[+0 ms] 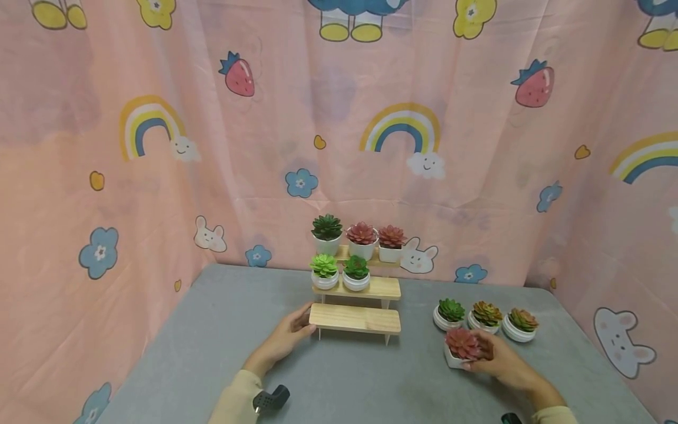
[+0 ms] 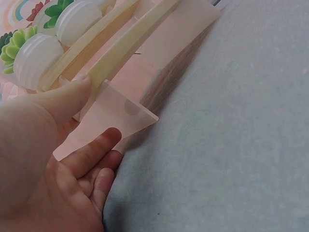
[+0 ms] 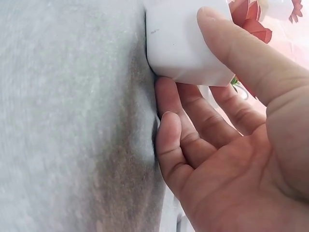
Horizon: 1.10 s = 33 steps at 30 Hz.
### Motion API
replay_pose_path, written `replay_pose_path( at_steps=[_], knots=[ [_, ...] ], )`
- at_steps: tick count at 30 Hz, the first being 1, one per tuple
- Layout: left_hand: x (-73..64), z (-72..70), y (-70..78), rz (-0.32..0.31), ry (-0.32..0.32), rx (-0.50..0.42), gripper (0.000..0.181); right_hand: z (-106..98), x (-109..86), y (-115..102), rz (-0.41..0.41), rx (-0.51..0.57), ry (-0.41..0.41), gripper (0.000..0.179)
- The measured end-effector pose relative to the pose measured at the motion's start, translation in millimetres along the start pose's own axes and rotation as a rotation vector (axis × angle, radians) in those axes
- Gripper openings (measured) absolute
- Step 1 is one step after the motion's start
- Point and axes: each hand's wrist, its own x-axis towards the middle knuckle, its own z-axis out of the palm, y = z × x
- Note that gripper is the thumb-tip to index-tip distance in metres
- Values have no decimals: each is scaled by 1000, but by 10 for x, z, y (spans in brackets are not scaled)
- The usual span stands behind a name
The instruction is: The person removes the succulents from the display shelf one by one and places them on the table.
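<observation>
Red potted succulent (image 1: 461, 345), pinched in our right hand (image 1: 497, 358); left hand (image 1: 285, 337) holds the wooden stand (image 1: 355, 318), well left of that grip. We judge this the pick-up; next calls for a level lift.

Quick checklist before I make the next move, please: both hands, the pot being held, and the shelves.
1. Square pot in the grip of the right hand: ok, held by thumb and fingers.
2. Left hand at the lower shelf: ok, touching its left end.
3. Bare wood on the lower shelf: ok, visible along its top.
4. Potted plants upright on the upper shelves: ok, three on the top shelf, two on the middle shelf.
5. Square pot lifted off the table: cannot tell, its base is very close to the surface.
6. Square pot above a shelf: not ok, it is off to the right.
</observation>
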Motion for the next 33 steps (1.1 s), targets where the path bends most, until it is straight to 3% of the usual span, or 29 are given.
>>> replay_pose_path(
  at_steps=[7, 13, 20, 27, 33],
  knots=[
    [-8, 1, 7, -5, 8, -4, 67, -7, -1, 9, 32, 33, -16, 58],
    [-11, 4, 21, -15, 10, -11, 67, 3, -1, 28, -23, 88, -34, 50],
    [-9, 3, 21, -8, 7, -11, 67, 2, -4, 9, 38, 39, -1, 59],
    [-1, 5, 9, -11, 11, -10, 66, 9, -1, 7, 6, -3, 10, 57],
    [-2, 8, 11, -21, 12, -12, 66, 1, -16, 2, 36, -14, 11, 61]
  ],
)
